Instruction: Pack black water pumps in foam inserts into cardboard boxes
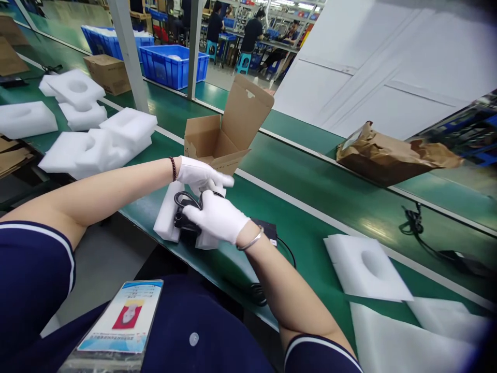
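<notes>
- Two white-gloved hands meet over the near edge of a green bench (303, 217). The right hand (221, 217) curls its thumb and fingers around a looped black cable (185, 197); the left hand (200, 173) lies just beyond, forefinger extended, and whether it grips anything cannot be told.
- Beneath the right hand, a black device (189, 224), partly hidden, sits between a white foam block (166, 217) and a second foam piece (207, 241).
- Likely faults: a loosely gathered loop could spring open if the right thumb lifts; the device could tip over the bench edge if the foam is pushed towards the body.
- Beside the right wrist lies a black adapter (267, 229); its trailing lead could be snagged by the forearm.
- Just beyond the hands, an open carton (202, 129) stands with its lid raised; its floor is hidden, so contents cannot be judged.
- Farther right, a crumpled brown paper package (388, 158) conceals its contents.
- Farther left, a blue bin (159, 70) contains whitish material, as does another blue crate (91, 44) behind it.
</notes>
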The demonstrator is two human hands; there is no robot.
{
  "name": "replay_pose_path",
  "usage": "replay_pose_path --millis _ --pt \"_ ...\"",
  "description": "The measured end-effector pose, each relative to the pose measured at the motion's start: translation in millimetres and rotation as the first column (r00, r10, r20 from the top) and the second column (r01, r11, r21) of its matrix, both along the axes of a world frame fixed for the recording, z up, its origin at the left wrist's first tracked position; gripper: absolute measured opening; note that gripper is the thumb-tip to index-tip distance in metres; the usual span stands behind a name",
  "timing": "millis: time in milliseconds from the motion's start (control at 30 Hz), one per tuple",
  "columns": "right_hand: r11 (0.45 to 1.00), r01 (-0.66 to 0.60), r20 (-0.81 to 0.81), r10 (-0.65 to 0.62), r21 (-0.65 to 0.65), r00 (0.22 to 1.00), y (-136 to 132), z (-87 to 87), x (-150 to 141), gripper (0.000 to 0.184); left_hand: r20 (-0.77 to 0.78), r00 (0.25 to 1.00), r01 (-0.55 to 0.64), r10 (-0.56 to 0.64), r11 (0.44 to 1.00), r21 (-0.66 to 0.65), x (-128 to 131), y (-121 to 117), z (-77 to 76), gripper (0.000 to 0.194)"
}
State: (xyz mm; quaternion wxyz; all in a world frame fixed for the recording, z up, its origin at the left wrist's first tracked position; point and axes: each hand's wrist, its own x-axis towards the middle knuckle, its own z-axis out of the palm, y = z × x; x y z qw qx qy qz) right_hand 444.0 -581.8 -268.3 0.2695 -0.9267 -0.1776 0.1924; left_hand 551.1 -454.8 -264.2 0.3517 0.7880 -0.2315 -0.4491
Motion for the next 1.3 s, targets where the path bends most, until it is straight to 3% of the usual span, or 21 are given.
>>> replay_pose_path --millis 67,133,200,267,333,433,533,600,733,833,900,933,1000,1033,1133,1167,1233,1300 --pt "0.982 0.001 0.069 0.012 -0.187 0.998 5 9.0 -16 0.062 0.281 0.952 0.081 -0.118 0.987 0.139 -8 -8 4.9 0.055" --pt "0.978 -0.041 0.138 0.071 -0.207 0.988 -6 14.5 -19 0.062 0.509 0.839 0.064 -0.192 0.964 0.259 -19 -13 8.1 0.048" --pt "0.992 0.024 0.25 0.007 -0.123 0.968 -29 10.3 -5 0.049 0.598 0.779 0.014 -0.191 0.957 0.289 -26 -16 6.4 0.04" --pt "0.986 0.136 0.227 -0.155 0.099 0.961 -53 -8.0 22 0.039 0.612 0.778 -0.03 -0.141 0.965 0.26 -29 -18 0.6 0.035" --pt "0.925 0.142 -0.007 -0.148 0.352 0.989 -68 -37.7 52 0.035 0.631 0.771 -0.083 -0.089 0.968 0.238 -28 -20 -5.6 0.031" --pt "0.774 0.142 -0.26 0.03 0.617 0.965 -72 -84.2 79 0.045 0.579 0.815 -0.178 0.009 0.956 0.235 -24 -21 -7.6 0.028" --pt "0.602 0.201 -0.318 0.093 0.773 0.944 -71 -110.4 83 0.047 0.45 0.89 -0.199 0.072 0.95 0.241 -24 -18 -2.9 0.022" --pt "0.566 0.195 -0.302 0.102 0.801 0.948 -74 -114.9 80 0.045 0.461 0.886 -0.194 0.049 0.942 0.273 -26 -16 -2.4 0.022" --pt "0.606 0.153 -0.271 0.107 0.78 0.957 -83 -104.4 76 0.039 0.589 0.791 -0.127 -0.168 0.895 0.427 -31 -18 -16.5 0.026" --pt "0.785 0.07 -0.21 0.078 0.616 0.975 -81 -81.0 76 0.031 0.574 0.771 -0.058 -0.275 0.867 0.494 -31 -25 -30.4 0.03" --pt "0.906 0.059 0.039 -0.083 0.42 0.996 -74 -58.3 76 0.024 0.568 0.771 -0.042 -0.289 0.867 0.497 -30 -26 -34.9 0.029" --pt "0.934 0.096 0.218 -0.179 0.344 0.96 -68 -46.2 76 0.022 0.576 0.765 -0.042 -0.288 0.87 0.491 -29 -25 -35.2 0.029" --pt "0.946 0.192 0.491 -0.301 0.26 0.818 -58 -24.6 75 0.023 0.601 0.748 -0.044 -0.28 0.883 0.466 -29 -19 -32.0 0.027" --pt "0.953 0.222 0.537 -0.3 0.208 0.788 -54 -17.0 74 0.023 0.613 0.74 -0.036 -0.277 0.894 0.447 -29 -14 -28.7 0.026" --pt "0.982 0.188 0.415 -0.17 -0.002 0.894 -52 -14.2 67 0.026 0.669 0.696 0.018 -0.261 0.938 0.347 -35 -1 -16.4 0.025" --pt "0.99 0.144 0.335 -0.136 -0.001 0.932 -54 -20.3 64 0.028 0.701 0.671 0.02 -0.24 0.952 0.307 -38 1 -12.9 0.028" --pt "0.98 0.033 0.151 -0.064 0.197 0.987 -62 -39.8 60 0.034 0.757 0.626 -0.008 -0.187 0.969 0.245 -44 0 -9.5 0.033" --pt "0.876 0.002 -0.024 0.011 0.482 1.0 -68 -63.4 59 0.041 0.768 0.625 -0.034 -0.141 0.978 0.207 -48 -4 -12.1 0.039"
